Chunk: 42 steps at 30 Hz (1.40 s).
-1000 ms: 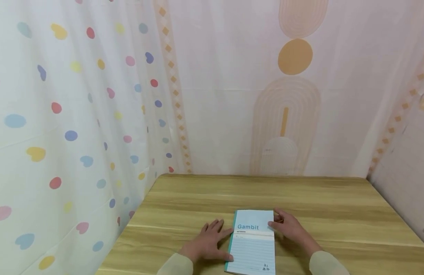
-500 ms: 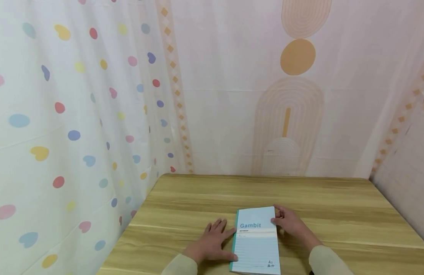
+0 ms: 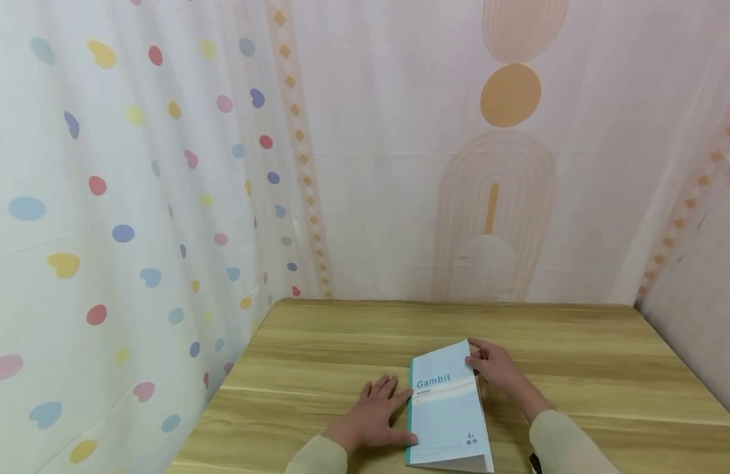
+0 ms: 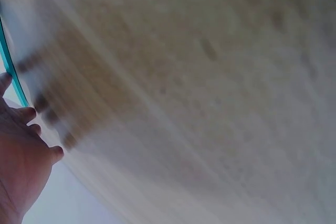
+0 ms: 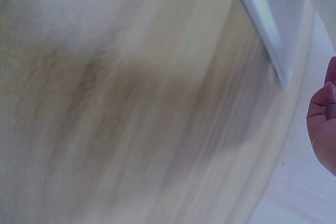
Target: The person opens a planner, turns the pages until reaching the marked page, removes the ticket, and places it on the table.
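Notebook (image 3: 444, 411) on the bench (image 3: 341, 345) between the hands, its cover tilted up on the right side.

The pages under the cover are mostly hidden from my head view; my right wrist view cuts off the hand at the frame edge, and the left catches just a strip of teal spine (image 4: 11, 66). I can't make out the small black object (image 3: 535, 463) by the right sleeve (image 3: 569, 444). The notebook's long axis runs away from me, "Gambit" facing my way, spine to the left. My left hand (image 3: 376, 413) has fingers spread, index and thumb touching the spine side; my right hand (image 3: 497, 368) has fingers pinching the cover's far right corner.
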Each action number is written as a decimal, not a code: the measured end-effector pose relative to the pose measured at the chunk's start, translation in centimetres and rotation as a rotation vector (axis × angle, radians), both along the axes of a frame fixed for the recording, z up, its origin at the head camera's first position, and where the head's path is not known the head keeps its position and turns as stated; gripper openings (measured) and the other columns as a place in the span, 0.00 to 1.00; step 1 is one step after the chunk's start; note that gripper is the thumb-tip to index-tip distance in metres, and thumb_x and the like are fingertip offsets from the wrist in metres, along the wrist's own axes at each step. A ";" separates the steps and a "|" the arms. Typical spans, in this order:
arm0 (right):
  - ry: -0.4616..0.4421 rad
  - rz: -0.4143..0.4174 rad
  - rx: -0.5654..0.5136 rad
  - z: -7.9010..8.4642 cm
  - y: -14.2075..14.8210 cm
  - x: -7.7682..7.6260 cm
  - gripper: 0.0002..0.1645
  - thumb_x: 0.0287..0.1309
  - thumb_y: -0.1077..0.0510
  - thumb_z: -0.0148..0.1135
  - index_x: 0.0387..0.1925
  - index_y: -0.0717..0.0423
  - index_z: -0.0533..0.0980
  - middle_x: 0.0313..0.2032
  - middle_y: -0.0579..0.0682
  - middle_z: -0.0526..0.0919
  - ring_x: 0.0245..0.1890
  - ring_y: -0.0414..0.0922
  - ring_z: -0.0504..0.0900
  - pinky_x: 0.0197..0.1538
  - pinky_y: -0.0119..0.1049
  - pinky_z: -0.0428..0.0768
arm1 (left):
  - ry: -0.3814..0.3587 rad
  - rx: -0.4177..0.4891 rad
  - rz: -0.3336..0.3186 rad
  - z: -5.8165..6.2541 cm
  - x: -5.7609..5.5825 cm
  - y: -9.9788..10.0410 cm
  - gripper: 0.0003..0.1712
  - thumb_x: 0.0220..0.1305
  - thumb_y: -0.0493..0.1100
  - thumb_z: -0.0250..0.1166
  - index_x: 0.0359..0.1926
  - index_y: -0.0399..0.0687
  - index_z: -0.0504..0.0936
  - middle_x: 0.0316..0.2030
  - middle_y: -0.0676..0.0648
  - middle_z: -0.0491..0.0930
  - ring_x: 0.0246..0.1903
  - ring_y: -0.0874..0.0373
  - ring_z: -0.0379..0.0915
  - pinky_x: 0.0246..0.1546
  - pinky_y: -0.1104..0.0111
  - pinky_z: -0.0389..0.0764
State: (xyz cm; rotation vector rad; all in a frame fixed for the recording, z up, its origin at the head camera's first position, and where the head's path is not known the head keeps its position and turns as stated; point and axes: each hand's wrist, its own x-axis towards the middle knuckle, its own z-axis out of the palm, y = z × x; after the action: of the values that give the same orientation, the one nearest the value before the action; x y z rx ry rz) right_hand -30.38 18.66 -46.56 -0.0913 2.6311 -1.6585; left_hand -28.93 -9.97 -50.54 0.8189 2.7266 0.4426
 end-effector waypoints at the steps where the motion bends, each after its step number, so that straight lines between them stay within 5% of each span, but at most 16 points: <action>1: -0.003 -0.008 -0.012 0.1 -0.1 -0.1 0.32 0.69 0.62 0.57 0.70 0.70 0.61 0.40 0.54 0.80 0.35 0.47 0.78 0.37 0.43 0.78 | -0.001 0.001 0.003 0.0 -0.1 0.0 0.52 0.56 0.77 0.60 0.76 0.62 0.61 0.76 0.41 0.51 0.76 0.44 0.39 0.71 0.42 0.44; 11: 0.014 0.053 -0.099 2.1 -1.5 -0.1 0.31 0.72 0.59 0.54 0.71 0.65 0.62 0.43 0.55 0.82 0.37 0.46 0.81 0.36 0.40 0.77 | 0.053 0.035 0.000 0.4 -0.9 0.9 0.47 0.61 0.77 0.54 0.74 0.61 0.64 0.76 0.41 0.53 0.75 0.43 0.41 0.71 0.42 0.45; 19: 0.011 0.151 -0.236 3.2 -3.6 -0.1 0.29 0.73 0.63 0.49 0.71 0.67 0.60 0.51 0.62 0.81 0.44 0.52 0.84 0.44 0.44 0.82 | 0.098 0.139 -0.006 3.3 -1.7 2.3 0.42 0.70 0.71 0.49 0.75 0.54 0.63 0.74 0.37 0.55 0.74 0.39 0.46 0.69 0.42 0.53; 28: 0.032 0.309 -0.283 4.2 -5.6 -0.1 0.31 0.71 0.65 0.48 0.72 0.69 0.57 0.61 0.68 0.74 0.53 0.57 0.81 0.52 0.47 0.80 | 0.018 0.365 0.073 6.5 -2.6 1.7 0.41 0.74 0.69 0.42 0.76 0.50 0.59 0.76 0.39 0.49 0.75 0.40 0.41 0.68 0.39 0.52; 36: 0.038 0.313 -0.234 4.0 -6.2 0.3 0.32 0.71 0.63 0.52 0.72 0.68 0.58 0.61 0.67 0.74 0.56 0.59 0.79 0.54 0.52 0.79 | 0.033 0.442 0.095 7.4 -3.3 0.6 0.44 0.69 0.67 0.55 0.77 0.52 0.58 0.76 0.37 0.50 0.74 0.38 0.45 0.66 0.37 0.56; 42: 0.190 0.225 0.084 1.5 -6.1 1.0 0.25 0.70 0.62 0.56 0.64 0.71 0.69 0.54 0.66 0.80 0.54 0.61 0.79 0.55 0.56 0.78 | 0.066 0.480 0.100 7.5 -3.5 -0.6 0.42 0.69 0.62 0.60 0.77 0.55 0.58 0.75 0.36 0.52 0.73 0.38 0.47 0.66 0.38 0.56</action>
State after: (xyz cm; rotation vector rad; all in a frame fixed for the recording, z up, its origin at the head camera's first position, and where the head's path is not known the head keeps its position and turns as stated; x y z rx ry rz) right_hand -29.34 12.55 -45.02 -0.5457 2.6970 -1.5331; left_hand -32.46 -10.54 -43.00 0.8141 2.7655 1.1406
